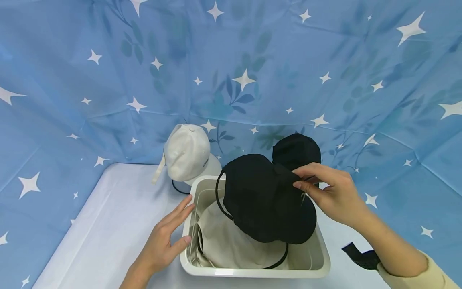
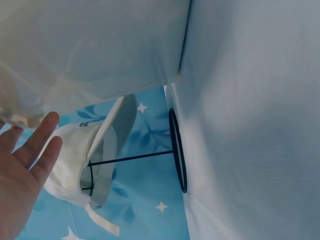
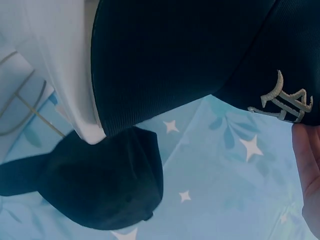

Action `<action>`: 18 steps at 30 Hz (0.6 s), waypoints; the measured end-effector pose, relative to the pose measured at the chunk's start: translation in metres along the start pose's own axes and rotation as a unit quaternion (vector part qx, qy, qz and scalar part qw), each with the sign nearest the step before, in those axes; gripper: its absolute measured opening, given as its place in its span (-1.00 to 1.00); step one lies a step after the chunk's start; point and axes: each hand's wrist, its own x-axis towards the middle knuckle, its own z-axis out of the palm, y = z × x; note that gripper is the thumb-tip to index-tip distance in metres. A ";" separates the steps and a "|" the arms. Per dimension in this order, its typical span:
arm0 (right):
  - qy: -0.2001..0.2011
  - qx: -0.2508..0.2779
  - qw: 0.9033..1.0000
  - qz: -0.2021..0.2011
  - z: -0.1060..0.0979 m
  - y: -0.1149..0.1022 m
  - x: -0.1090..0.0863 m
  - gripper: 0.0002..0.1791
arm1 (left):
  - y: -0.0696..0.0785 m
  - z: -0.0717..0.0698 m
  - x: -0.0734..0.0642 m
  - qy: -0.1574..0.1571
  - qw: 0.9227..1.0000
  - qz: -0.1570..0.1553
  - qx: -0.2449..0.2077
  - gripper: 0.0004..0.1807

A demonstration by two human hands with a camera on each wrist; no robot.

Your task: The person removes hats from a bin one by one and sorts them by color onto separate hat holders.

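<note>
My right hand point(image 1: 330, 192) pinches a black cap point(image 1: 267, 200) between thumb and fingers and holds it over the right half of a white plastic bin point(image 1: 252, 273). Pale embroidery point(image 3: 285, 100) on that cap sits close to the fingertips in the right wrist view. Down in the bin lies beige fabric point(image 1: 231, 237), partly hidden by the cap; its kind I cannot tell. A thin black loop point(image 1: 217, 192) shows beside the cap. My left hand point(image 1: 162, 237) has its fingers extended against the bin's left rim, holding nothing.
Behind the bin, a white cap point(image 1: 187, 152) hangs on a thin black stand point(image 2: 177, 150) at left. Another black cap point(image 1: 297, 150) stands behind right. A dark strap point(image 1: 361, 257) hangs near the right sleeve. Blue star-printed cloth point(image 1: 231, 60) backs the white table point(image 1: 90, 224).
</note>
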 end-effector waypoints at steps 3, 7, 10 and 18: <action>0.010 -0.011 1.000 -0.007 -0.006 0.001 0.003 -0.60 | 0.000 0.000 0.001 0.003 1.000 0.004 -0.004 -0.25; 0.019 -0.041 0.999 -0.006 -0.013 0.003 0.005 -0.55 | 0.001 0.000 0.001 0.006 1.000 0.010 -0.009 -0.24; 0.025 -0.061 0.998 -0.002 -0.019 0.005 0.006 -0.52 | 0.001 0.001 0.001 0.007 1.000 0.012 -0.014 -0.24; 0.049 -0.073 0.996 0.013 -0.034 0.010 0.012 -0.46 | 0.000 0.001 0.001 0.008 1.000 0.016 -0.013 -0.24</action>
